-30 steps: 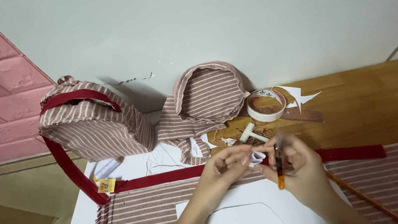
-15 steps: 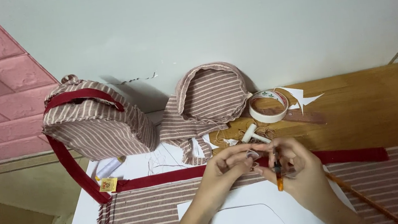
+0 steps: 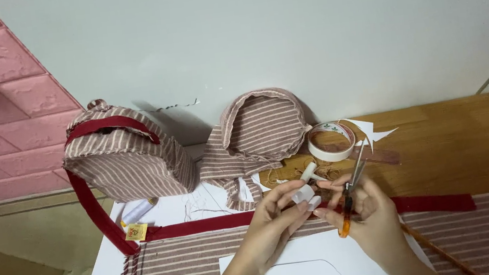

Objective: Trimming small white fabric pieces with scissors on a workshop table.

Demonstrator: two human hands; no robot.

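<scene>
My left hand pinches a small white piece between thumb and fingers. My right hand grips small orange-handled snips, blades pointing up and away from me, right beside the white piece. Both hands hover over striped pink-and-white cloth edged with a dark red band. A white paper pattern lies on the cloth under my wrists.
A striped fabric bag with red trim and a rounded striped piece stand against the wall. A roll of tape, paper scraps and a white thread spool lie around. The wooden table extends right.
The view has tilted slightly, so everything sits a little lower in frame. My hands stay together, and the snips have tipped a bit with their blades leaning right.
</scene>
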